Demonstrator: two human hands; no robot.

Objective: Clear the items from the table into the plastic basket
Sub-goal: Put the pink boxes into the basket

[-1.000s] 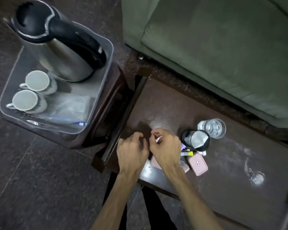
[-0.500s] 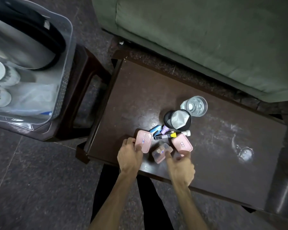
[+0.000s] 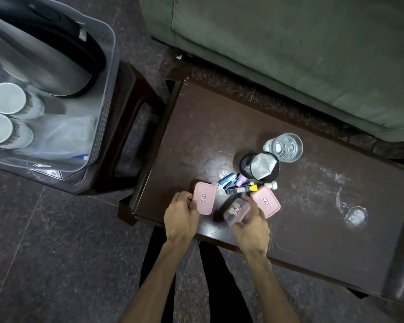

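Hands work at the near edge of the table point(image 3: 313, 241): the left hand point(image 3: 181, 220) has its fingers closed on the end of a pink box point(image 3: 205, 200), and the right hand point(image 3: 251, 226) curls its fingers around a clear box point(image 3: 236, 211), beside another pink lid point(image 3: 266, 201). Pens point(image 3: 240, 188), a mesh cup point(image 3: 259, 169) and a glass point(image 3: 283, 147) stand just behind them. The basket point(image 3: 105, 108) sits well apart on a stool point(image 3: 135, 127) to the left, with a kettle point(image 3: 40, 57) and two cups point(image 3: 9, 117) inside.

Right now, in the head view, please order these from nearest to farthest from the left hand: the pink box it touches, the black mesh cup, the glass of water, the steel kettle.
1. Pink rectangular plastic box: at the left hand's fingertips, near table edge.
2. Black mesh cup: right, mid-table.
3. Clear glass of water: just behind the cup.
4. Steel kettle: far left, in the grey plastic basket.
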